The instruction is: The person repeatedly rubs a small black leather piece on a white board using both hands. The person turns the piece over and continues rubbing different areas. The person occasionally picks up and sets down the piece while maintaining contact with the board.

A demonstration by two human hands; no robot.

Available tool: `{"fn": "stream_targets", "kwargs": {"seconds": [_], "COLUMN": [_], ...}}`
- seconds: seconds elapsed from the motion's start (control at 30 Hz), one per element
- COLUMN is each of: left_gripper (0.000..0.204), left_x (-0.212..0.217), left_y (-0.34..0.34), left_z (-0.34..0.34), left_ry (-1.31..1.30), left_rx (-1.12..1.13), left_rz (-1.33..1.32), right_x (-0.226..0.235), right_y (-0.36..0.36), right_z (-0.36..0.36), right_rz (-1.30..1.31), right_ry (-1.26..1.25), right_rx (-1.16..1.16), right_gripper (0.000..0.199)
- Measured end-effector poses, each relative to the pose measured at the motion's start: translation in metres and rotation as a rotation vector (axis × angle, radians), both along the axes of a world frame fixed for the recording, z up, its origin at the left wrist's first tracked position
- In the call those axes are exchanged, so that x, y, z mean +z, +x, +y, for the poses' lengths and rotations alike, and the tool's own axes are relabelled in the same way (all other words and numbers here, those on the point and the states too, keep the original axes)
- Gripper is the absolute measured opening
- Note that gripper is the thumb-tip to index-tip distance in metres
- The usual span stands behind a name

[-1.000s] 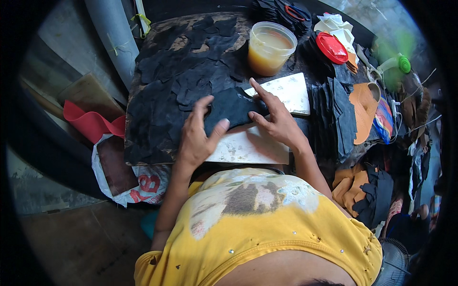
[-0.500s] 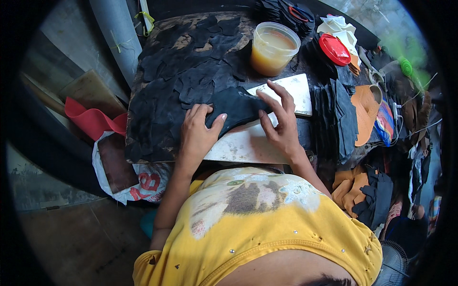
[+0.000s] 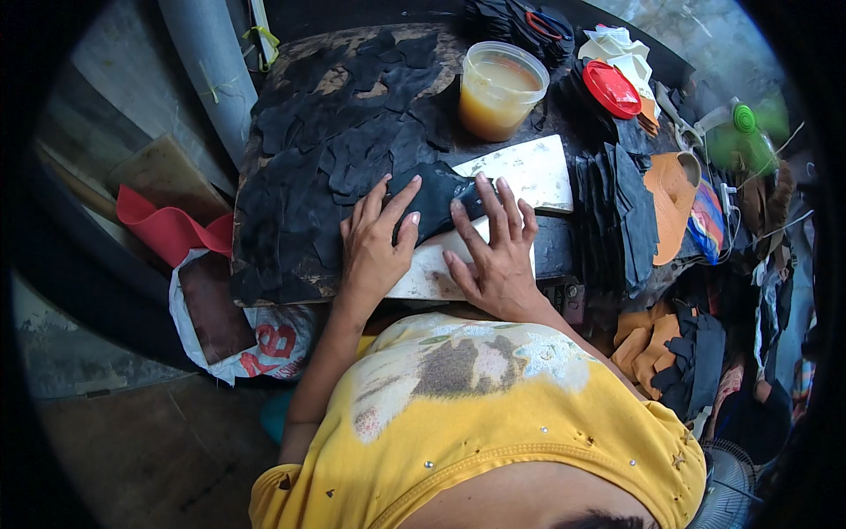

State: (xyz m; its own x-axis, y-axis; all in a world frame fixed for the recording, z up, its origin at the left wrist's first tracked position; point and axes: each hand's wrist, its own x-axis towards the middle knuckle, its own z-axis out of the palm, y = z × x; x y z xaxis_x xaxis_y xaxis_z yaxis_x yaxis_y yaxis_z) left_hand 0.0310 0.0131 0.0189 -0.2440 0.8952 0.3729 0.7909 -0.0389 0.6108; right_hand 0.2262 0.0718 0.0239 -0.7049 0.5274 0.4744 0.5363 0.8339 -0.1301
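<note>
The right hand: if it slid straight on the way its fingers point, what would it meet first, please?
Probably the pale slab just beyond the black piece under the right hand, then perhaps the tub of amber liquid.

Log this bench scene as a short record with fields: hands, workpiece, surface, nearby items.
Left hand: flat, fingers spread on the black leather-like piece
Right hand: flat, fingertips pressing the same piece
Workpiece: lies across a white stained rectangular board
Surface: dark worktable covered with black cut pieces
Nearby: clear plastic tub of amber liquid, round red lid, stack of black cut pieces at right
</note>
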Motion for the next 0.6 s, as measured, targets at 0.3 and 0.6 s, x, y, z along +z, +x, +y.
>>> {"fn": "stream_targets", "kwargs": {"seconds": [0.3, 0.6], "left_gripper": [0.047, 0.046], "left_x": [0.001, 0.001], "left_y": [-0.008, 0.0], "left_z": [0.002, 0.008], "left_ry": [-0.021, -0.008], "left_rx": [-0.055, -0.038], "left_rz": [-0.088, -0.011], "right_x": [0.007, -0.002], "right_y": [-0.002, 0.013], "right_z": [0.001, 0.044], "right_rz": [0.037, 0.004], "right_ry": [0.039, 0.009], "right_rx": [0.026, -0.2], "right_gripper": [0.052, 0.048]}}
